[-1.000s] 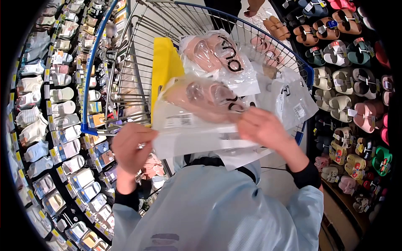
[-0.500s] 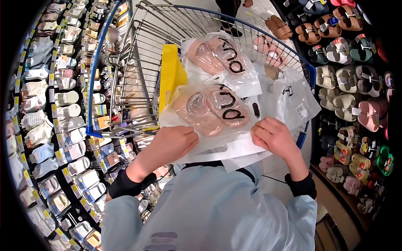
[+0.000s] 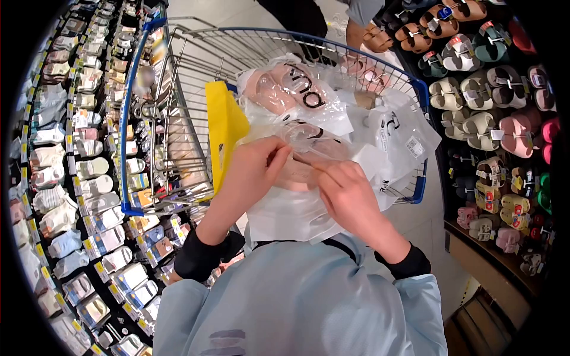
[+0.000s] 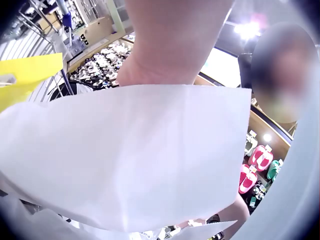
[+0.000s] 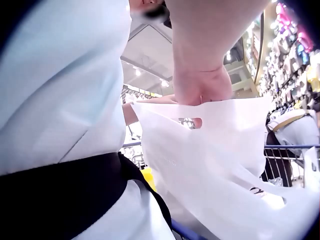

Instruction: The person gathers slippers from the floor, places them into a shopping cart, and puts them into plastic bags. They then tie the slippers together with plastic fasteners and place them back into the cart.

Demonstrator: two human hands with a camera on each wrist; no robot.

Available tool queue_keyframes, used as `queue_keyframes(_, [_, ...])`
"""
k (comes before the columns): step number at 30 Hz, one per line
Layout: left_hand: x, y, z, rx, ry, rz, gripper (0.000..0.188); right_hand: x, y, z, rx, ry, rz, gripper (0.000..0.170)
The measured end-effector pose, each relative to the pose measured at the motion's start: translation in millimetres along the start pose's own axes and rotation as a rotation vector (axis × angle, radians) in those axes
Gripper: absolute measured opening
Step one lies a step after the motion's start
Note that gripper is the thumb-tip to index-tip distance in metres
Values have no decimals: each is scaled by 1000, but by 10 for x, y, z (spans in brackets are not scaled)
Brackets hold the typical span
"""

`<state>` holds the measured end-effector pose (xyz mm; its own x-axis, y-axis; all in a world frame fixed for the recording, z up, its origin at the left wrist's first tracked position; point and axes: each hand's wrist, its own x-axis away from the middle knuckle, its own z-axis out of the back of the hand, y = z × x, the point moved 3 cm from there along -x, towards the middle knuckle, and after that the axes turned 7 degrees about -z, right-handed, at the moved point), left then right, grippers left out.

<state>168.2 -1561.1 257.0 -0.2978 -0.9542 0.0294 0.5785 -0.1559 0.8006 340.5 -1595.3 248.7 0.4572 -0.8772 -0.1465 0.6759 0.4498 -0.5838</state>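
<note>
Bag (image 3: 285,216) pinched by curled left hand (image 3: 254,169) and right hand (image 3: 349,194), now closer together.

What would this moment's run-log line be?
left hand: pinching bag | right hand: pinching same bag | contents: pink slippers | beyond: another bagged pink pair | cart: yellow item, left side

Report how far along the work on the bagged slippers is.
The far bag of pink slippers lies in the shopping cart and looks finished. The left hand and right hand pinch the near bag, its slippers inside. Its near end spreads loose, so tidying it probably remains; whether it is sealed, I cannot tell.
</note>
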Motion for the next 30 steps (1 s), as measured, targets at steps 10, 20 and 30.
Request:
queue_keyframes(10, [216,348,-717,-168,-106,-641,11,-472,857,-1034,-127,-349,-383,59])
queue_keyframes(20, [58,-1520,-346,-112,266,-41,31,38,1182,-1599,-391,-32,-595,66])
queue_keyframes(30, [-187,-1900,-478,179,-308,582,61,15,1126,-1228,-348,101,-474,54])
